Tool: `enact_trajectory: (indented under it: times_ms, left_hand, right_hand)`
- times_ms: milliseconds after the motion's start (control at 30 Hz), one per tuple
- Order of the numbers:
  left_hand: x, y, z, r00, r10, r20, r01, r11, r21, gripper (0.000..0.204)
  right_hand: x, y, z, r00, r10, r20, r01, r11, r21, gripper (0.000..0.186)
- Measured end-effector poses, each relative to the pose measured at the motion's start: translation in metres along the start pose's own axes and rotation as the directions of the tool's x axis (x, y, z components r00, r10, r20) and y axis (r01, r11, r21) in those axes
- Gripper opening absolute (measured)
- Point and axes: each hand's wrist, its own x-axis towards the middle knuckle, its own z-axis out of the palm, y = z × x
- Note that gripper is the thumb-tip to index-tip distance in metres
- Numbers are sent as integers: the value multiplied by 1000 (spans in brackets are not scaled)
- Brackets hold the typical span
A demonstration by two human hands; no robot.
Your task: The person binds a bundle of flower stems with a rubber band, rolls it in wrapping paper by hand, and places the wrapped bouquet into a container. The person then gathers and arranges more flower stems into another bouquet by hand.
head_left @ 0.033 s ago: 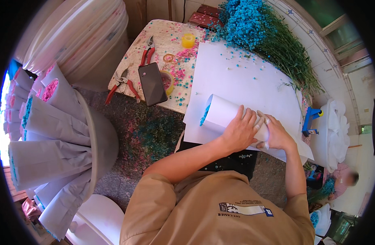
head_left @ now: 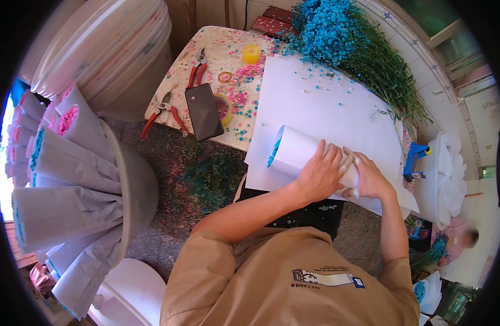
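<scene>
A bouquet of small blue flowers rolled in white paper (head_left: pixel 296 150) lies at the near edge of the table, its blossom end pointing left. My left hand (head_left: pixel 320 173) is wrapped over the middle of the roll. Around its narrower right end closes my right hand (head_left: pixel 373 178), with whitish tape or wrapping on some fingers. Both hands grip the paper close together, and the stems inside are hidden. Beneath the roll are flat sheets of white paper (head_left: pixel 326 103). Loose blue flowers with green stems (head_left: pixel 337 38) lie at the far right of the table.
Red-handled pruning shears (head_left: pixel 196 69), a second pair of pruners (head_left: pixel 164 113), a dark phone (head_left: pixel 204 111) and a yellow tape roll (head_left: pixel 251 54) lie on the table's left. A bucket (head_left: pixel 138 185) of wrapped bouquets stands left. A blue tool (head_left: pixel 415 160) is at right; a person (head_left: pixel 461 239) sits beyond.
</scene>
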Motion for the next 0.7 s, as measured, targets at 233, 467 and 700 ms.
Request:
enact_trajectory:
  times_ms: [233,467,700]
  left_hand:
    - [-10,-3,-6,1000,14,0,-13,997,-81,83]
    - [-1,12,-5,989,-38,141,52,994,-93,91]
    - [2,16,-15,971,-55,235,57,998,1,106]
  right_hand:
    - [4,-7,4,999,25,43,-22,997,-77,124]
    - [-4,11,-5,1000,19,2,-18,999,-50,130]
    - [-42,89,-27,943,-45,-331,212,846,489,85]
